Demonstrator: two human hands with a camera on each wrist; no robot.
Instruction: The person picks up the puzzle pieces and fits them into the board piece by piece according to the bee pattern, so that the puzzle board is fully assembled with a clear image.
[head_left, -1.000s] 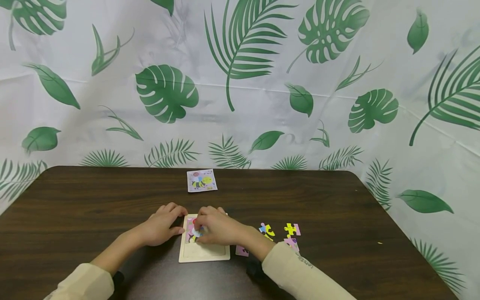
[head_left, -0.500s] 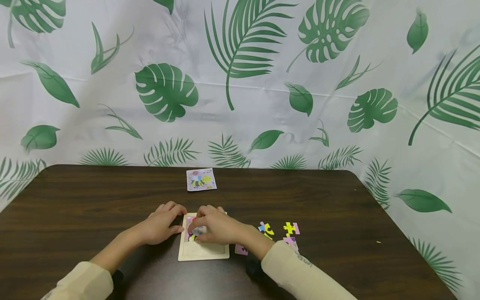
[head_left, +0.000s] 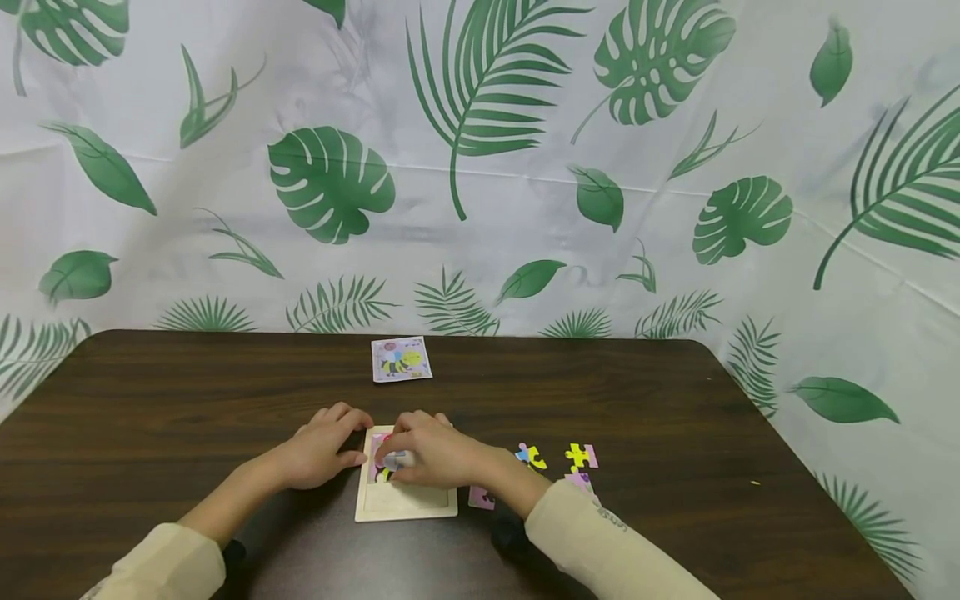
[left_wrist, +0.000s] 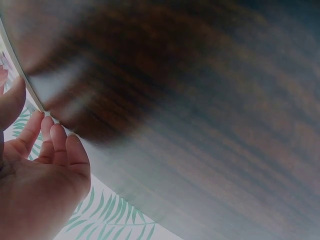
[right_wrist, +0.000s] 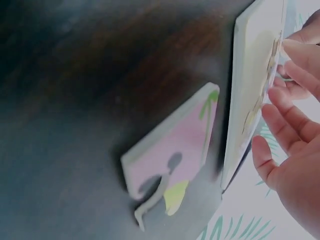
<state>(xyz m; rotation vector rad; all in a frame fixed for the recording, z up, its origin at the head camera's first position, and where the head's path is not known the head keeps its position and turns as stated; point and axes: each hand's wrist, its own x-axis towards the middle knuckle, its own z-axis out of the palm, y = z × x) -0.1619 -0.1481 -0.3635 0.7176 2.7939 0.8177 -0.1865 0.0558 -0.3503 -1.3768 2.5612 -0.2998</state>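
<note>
A square wooden puzzle board (head_left: pixel 408 504) lies near the front of the table, with pink, yellow and black pieces fitted in its far part. My left hand (head_left: pixel 322 450) rests at its left edge, fingertips and thumb touching the rim. Over the far half of the board is my right hand (head_left: pixel 431 454), thumb and forefinger about a pale blue and white puzzle piece (head_left: pixel 400 459). Its other fingers cover much of the picture. In the right wrist view, a loose pink piece (right_wrist: pixel 175 150) lies beside the board, below the right hand (right_wrist: pixel 295 145).
Several loose puzzle pieces lie right of the board, among them a blue-yellow piece (head_left: pixel 532 456) and a yellow-pink piece (head_left: pixel 581 456). A bee picture card (head_left: pixel 402 360) lies farther back on the dark wooden table (head_left: pixel 637 400). A leaf-print cloth (head_left: pixel 517 233) hangs behind.
My right forefinger has shifted slightly left over the pale piece, which shows at a different slant than a second ago. The left hand keeps its place at the board's edge.
</note>
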